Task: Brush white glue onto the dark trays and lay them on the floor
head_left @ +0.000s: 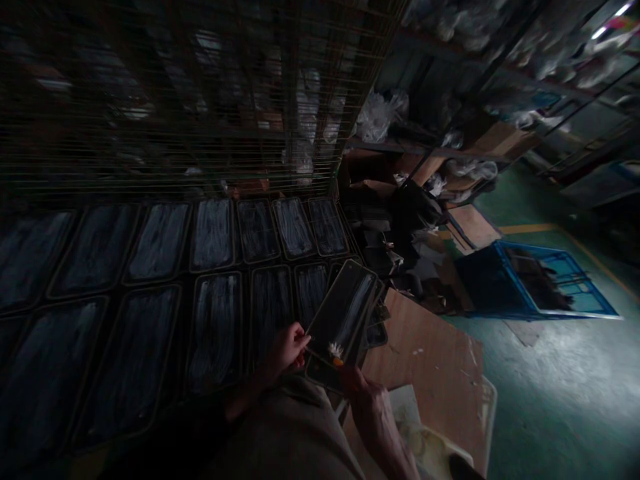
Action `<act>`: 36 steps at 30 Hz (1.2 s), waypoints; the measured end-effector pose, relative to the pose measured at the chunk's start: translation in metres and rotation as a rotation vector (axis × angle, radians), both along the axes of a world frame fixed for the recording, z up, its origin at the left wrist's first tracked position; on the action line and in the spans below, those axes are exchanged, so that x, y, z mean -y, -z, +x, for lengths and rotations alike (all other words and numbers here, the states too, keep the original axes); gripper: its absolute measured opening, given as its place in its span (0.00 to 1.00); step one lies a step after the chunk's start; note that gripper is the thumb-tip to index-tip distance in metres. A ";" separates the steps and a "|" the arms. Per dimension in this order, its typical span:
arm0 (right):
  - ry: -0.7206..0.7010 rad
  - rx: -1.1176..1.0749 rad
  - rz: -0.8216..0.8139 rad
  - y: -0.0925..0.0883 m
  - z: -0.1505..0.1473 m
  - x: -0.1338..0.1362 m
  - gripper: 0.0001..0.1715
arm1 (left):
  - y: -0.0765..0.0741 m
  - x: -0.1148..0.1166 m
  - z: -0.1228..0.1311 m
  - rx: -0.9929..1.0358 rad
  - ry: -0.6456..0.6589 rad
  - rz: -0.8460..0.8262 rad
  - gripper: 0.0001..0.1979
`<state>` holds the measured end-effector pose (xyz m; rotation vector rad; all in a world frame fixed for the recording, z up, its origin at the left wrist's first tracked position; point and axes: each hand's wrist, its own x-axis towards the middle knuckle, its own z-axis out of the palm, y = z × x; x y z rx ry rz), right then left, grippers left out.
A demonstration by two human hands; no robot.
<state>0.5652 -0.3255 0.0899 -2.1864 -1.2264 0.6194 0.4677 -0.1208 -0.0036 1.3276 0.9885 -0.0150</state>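
Observation:
My left hand (pixel 293 347) pinches the near left edge of a dark rectangular panel (pixel 333 310) with rounded corners, which is tilted in front of me. In my right hand (pixel 363 390) is a brush (pixel 337 353) with pale bristles and an orange part near the fingers. Its bristles are at the panel's near end. A whitish streak runs along the panel's right side. To the left lie rows of similar dark panels (pixel 215 327), smeared with streaky whitish coating. More panels show partly beneath the held one.
A wire mesh rack (pixel 225 100) rises behind the panels. At right lies a wooden board (pixel 425 353), with a pale container (pixel 435 447) at its near end. Beyond it, a blue crate (pixel 535 280) stands on the green floor (pixel 560 387). Shelves hold plastic bags (pixel 377 117).

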 end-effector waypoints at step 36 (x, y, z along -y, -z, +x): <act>0.124 -0.522 0.141 0.029 0.035 -0.029 0.19 | -0.011 -0.005 -0.004 0.082 -0.099 0.014 0.08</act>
